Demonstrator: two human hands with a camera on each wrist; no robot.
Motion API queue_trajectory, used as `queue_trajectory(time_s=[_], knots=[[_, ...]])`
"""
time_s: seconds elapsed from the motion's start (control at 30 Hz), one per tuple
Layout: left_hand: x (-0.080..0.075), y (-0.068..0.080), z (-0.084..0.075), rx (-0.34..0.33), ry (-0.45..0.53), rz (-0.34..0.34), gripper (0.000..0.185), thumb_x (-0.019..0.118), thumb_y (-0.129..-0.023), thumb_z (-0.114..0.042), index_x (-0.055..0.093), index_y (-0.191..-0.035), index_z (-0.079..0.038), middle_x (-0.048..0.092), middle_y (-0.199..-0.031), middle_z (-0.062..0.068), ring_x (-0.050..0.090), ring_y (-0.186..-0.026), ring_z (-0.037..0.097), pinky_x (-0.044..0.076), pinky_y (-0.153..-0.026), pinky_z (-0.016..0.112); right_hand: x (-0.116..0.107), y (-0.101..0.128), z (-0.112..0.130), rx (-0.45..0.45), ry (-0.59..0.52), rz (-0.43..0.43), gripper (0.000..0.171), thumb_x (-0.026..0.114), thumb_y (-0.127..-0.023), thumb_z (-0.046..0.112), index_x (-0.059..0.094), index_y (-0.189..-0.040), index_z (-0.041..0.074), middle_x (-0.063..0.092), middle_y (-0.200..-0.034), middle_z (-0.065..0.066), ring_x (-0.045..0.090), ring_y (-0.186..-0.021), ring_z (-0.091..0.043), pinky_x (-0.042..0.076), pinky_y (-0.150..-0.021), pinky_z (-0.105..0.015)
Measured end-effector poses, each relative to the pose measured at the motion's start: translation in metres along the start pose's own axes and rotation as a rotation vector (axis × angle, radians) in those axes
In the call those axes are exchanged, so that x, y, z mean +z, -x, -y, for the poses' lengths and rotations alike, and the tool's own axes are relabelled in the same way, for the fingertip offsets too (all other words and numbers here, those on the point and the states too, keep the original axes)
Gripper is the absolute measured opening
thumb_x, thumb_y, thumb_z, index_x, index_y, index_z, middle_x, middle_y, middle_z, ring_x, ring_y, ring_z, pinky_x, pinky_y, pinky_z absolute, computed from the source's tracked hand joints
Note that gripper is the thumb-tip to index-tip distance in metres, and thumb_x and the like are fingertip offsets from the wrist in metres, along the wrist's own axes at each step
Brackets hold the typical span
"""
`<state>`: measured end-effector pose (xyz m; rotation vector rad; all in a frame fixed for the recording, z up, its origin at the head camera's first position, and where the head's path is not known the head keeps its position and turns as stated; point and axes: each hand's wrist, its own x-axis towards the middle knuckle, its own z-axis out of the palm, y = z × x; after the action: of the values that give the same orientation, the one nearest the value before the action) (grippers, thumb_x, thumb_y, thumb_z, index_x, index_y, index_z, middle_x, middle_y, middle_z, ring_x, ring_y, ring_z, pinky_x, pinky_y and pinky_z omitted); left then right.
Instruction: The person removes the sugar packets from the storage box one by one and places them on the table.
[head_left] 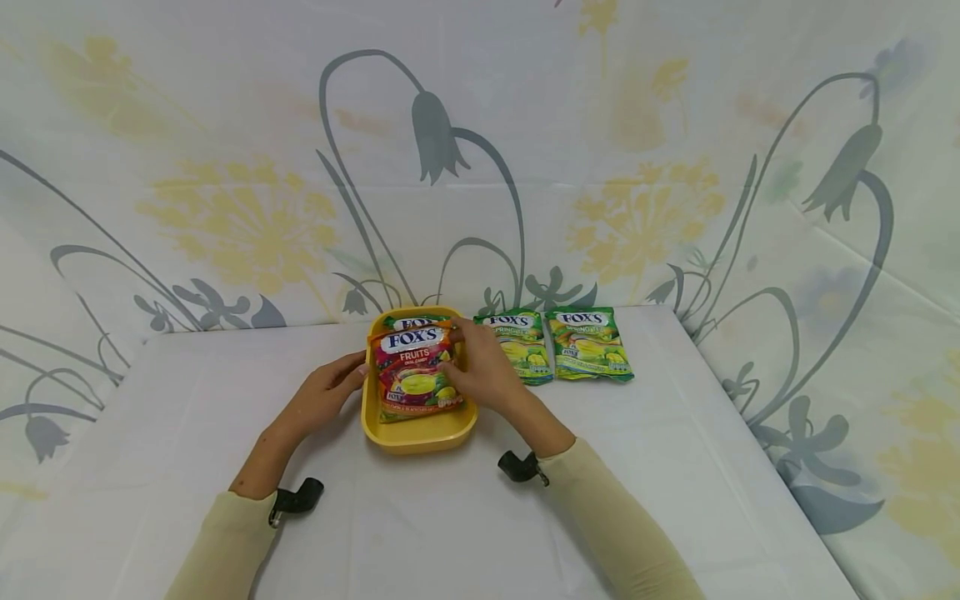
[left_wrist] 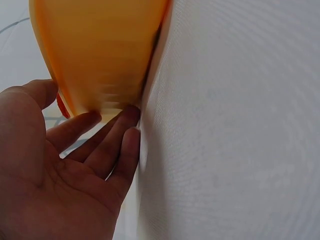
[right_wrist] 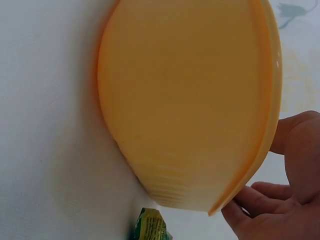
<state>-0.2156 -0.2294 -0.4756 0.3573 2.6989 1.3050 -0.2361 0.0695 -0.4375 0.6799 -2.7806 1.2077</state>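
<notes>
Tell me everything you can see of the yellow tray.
The yellow tray is a shallow rounded-rectangle dish that looks like smooth plastic, with sloping walls and a thin rim. It sits flat on the white table. A red candy bag lies in it over another bag. The left hand touches its left wall with straight fingers; the right hand rests at its right rim.

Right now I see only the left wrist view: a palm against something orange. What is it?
Observer: A yellow tray on the table; the left hand touches its left wall.
Operator: Anything inside?
Observer: A red Fruits candy bag, lying on another bag.
Operator: And the other hand?
Observer: The right hand touches that red bag's right edge; a green bag lies just right of the tray.
</notes>
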Motion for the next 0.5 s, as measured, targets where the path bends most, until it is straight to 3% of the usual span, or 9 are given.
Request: queue_trajectory(time_s=[0.23, 0.4, 0.5], knots=[[0.0, 0.0, 0.0, -0.009, -0.004, 0.006, 0.066, 0.044, -0.114, -0.047, 0.041, -0.162, -0.001, 0.048, -0.161, 0.024, 0.042, -0.15, 0.046, 0.039, -0.119, 0.062, 0.0, 0.001, 0.007, -0.018, -0.109, 0.012, 0.077, 0.078, -0.098, 0.013, 0.033, -0.16, -0.001, 0.063, -0.137, -0.016, 0.061, -0.133, -0.032, 0.049, -0.116, -0.045], [-0.001, -0.001, 0.0, -0.015, -0.005, 0.012, 0.068, 0.044, -0.114, -0.048, 0.04, -0.162, -0.001, 0.046, -0.161, 0.024, 0.041, -0.15, 0.046, 0.038, -0.119, 0.063, -0.001, 0.002, 0.012, -0.02, -0.259, 0.084, 0.089, 0.077, -0.097, 0.005, 0.02, -0.165, 0.0, 0.052, -0.142, -0.019, 0.059, -0.136, -0.037, 0.053, -0.111, -0.046], [-0.001, -0.001, 0.0, -0.017, -0.007, 0.014, 0.068, 0.044, -0.114, -0.049, 0.04, -0.162, -0.001, 0.046, -0.162, 0.025, 0.041, -0.151, 0.047, 0.038, -0.119, 0.063, 0.0, 0.003, 0.015, -0.019, -0.276, 0.105, 0.094, 0.077, -0.096, 0.005, 0.015, -0.167, 0.002, 0.047, -0.145, -0.02, 0.06, -0.132, -0.037, 0.054, -0.11, -0.046]])
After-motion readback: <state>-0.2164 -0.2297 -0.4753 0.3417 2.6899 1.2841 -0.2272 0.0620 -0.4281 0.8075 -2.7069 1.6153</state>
